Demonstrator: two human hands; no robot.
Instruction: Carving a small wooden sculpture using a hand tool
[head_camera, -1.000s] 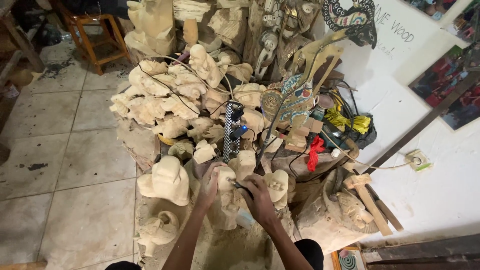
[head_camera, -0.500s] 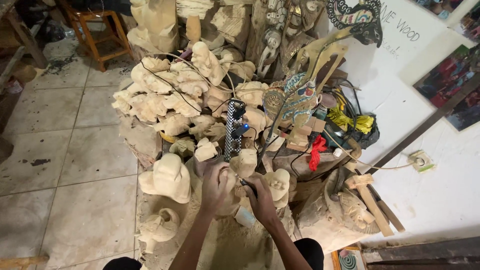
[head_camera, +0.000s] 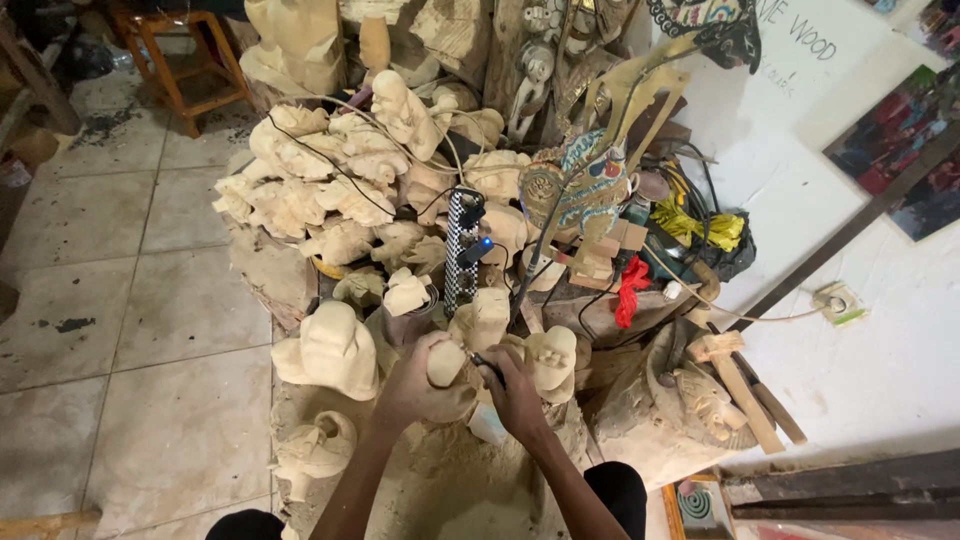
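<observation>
My left hand (head_camera: 412, 385) has a closed grip on the pale wood carving (head_camera: 446, 362); my right hand (head_camera: 515, 395) grips a dark carving tool (head_camera: 484, 361) touching it.

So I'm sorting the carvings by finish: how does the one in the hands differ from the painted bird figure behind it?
The carving in the hands is bare pale wood; the painted bird figure is coloured in blue, gold and red. The carving is gripped by the left hand, with the right hand putting a thin dark tool to it; the bird figure stands untouched in the pile. The held carving looks smaller and rounder. Both appear to be wood.
</observation>
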